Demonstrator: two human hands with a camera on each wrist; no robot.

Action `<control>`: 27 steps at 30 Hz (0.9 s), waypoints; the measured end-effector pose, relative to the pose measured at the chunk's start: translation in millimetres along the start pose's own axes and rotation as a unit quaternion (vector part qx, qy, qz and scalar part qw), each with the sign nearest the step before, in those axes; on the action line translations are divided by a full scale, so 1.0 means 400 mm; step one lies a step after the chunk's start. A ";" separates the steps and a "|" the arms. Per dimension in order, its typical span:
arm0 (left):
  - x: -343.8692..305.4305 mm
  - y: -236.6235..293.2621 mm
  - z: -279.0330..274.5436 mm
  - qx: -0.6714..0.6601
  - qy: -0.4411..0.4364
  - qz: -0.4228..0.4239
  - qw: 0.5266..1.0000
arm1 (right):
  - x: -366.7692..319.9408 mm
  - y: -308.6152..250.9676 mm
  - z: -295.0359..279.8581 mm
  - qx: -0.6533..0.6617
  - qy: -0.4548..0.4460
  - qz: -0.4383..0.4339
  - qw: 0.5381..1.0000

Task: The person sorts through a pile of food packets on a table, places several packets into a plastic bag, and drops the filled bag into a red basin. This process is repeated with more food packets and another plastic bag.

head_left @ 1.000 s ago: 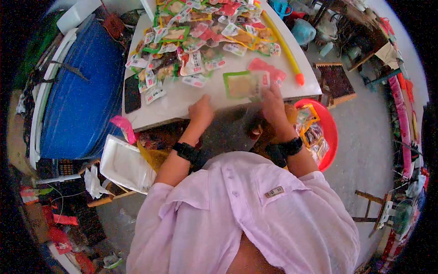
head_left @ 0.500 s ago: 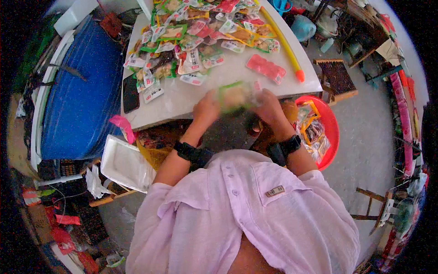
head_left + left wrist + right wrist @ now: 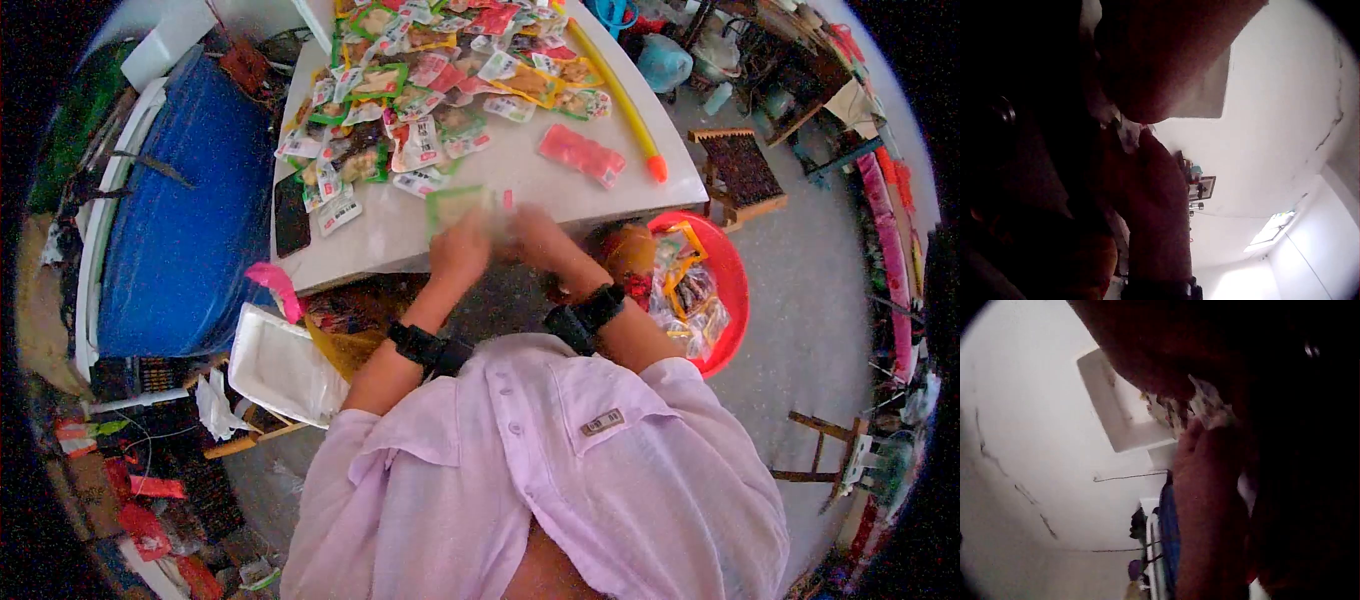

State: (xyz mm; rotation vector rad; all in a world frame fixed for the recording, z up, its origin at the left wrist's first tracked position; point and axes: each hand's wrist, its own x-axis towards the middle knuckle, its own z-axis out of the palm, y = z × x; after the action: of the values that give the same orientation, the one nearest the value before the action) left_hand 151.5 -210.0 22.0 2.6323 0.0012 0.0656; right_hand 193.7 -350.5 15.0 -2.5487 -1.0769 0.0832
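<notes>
Both hands are close together over the table's near edge in the head view. The left hand (image 3: 460,252) grips a green-edged packet (image 3: 452,204), blurred, which sticks up past its fingers. Close beside it, the right hand (image 3: 540,240) is blurred, with its fingers at the packet's other end. The left wrist view is dark; there the right hand (image 3: 1154,181) pinches a bit of clear plastic (image 3: 1129,134). From the right wrist, the left hand (image 3: 1207,469) is seen with the crumpled packet (image 3: 1210,406) at its fingertips. Above both hands a red packet (image 3: 582,157) lies flat.
Many packets (image 3: 410,80) are heaped on the table (image 3: 520,205). A phone (image 3: 292,215) lies at its left edge, a yellow tube (image 3: 610,85) along its right. A red basin (image 3: 738,300) of packets is right, a white foam box (image 3: 285,365) left.
The green-edged packet has moved left, from the right hand's side to between the hands, now at the left hand. The right hand has come left, nearer the left one.
</notes>
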 end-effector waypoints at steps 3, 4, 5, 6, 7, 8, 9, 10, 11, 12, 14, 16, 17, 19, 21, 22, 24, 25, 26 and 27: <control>0.000 -0.008 -0.005 0.015 -0.017 -0.008 1.000 | -0.004 0.036 -0.013 0.061 -0.071 -0.009 0.996; -0.001 -0.009 -0.005 0.017 -0.026 -0.011 0.999 | 0.001 0.037 -0.010 0.113 -0.076 0.033 0.990; -0.003 -0.009 -0.003 0.017 -0.023 -0.015 0.999 | 0.007 0.030 -0.011 0.165 -0.081 0.075 0.980; -0.004 -0.010 0.002 0.017 -0.020 -0.020 0.999 | 0.019 0.023 -0.002 0.147 -0.074 0.059 0.985; -0.005 -0.011 0.006 0.017 -0.018 -0.025 0.999 | 0.031 0.016 0.006 0.130 -0.067 0.044 0.988; -0.006 -0.014 0.009 0.007 -0.002 -0.002 1.000 | 0.055 0.014 0.036 0.042 -0.047 -0.030 0.998; -0.005 -0.018 0.013 -0.002 0.013 0.020 1.000 | 0.076 0.018 0.068 -0.046 -0.027 -0.104 0.993; -0.006 -0.020 0.015 -0.012 0.029 0.043 0.999 | 0.094 0.027 0.098 -0.041 -0.027 -0.093 0.994; -0.007 -0.018 0.004 -0.014 0.033 0.042 0.998 | 0.112 0.024 0.110 -0.036 -0.027 -0.083 0.996; -0.008 -0.013 -0.014 -0.015 0.037 0.041 0.998 | 0.119 0.026 0.120 -0.031 -0.027 -0.072 0.997; -0.010 -0.018 -0.028 -0.023 0.035 0.021 0.999 | 0.107 0.006 0.085 0.159 -0.002 0.034 0.987; -0.012 -0.032 -0.030 -0.036 0.023 -0.020 0.999 | 0.098 -0.020 0.043 0.207 0.020 0.075 0.975; -0.012 -0.035 -0.031 -0.060 0.032 -0.009 0.998 | 0.089 -0.017 0.033 0.163 0.030 0.065 0.984; -0.009 -0.039 -0.034 -0.106 0.048 0.015 0.993 | 0.084 -0.001 0.036 0.138 0.059 0.092 0.984; 0.035 -0.066 -0.042 -0.051 0.136 0.030 0.989 | 0.088 0.021 0.059 0.177 0.096 0.166 0.965; 0.066 -0.087 -0.046 -0.024 0.180 0.037 0.983 | 0.083 0.027 0.068 0.225 0.117 0.172 0.952; 0.132 -0.155 -0.048 0.090 0.225 0.006 0.970 | 0.069 0.027 0.072 0.316 0.158 0.183 0.917; 0.158 -0.175 -0.056 0.103 0.189 -0.043 0.976 | 0.069 0.024 0.069 0.275 0.150 0.184 0.932; 0.181 -0.191 -0.065 0.117 0.152 -0.091 0.977 | 0.073 0.020 0.065 0.233 0.142 0.185 0.944; 0.201 -0.203 -0.070 0.130 0.114 -0.139 0.975 | 0.075 0.013 0.059 0.191 0.134 0.186 0.955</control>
State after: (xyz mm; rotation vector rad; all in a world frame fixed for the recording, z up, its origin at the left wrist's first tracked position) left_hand 231.4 -124.4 10.7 2.8391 0.4858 0.2874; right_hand 213.7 -325.3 -6.2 -2.2895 -0.4215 0.0356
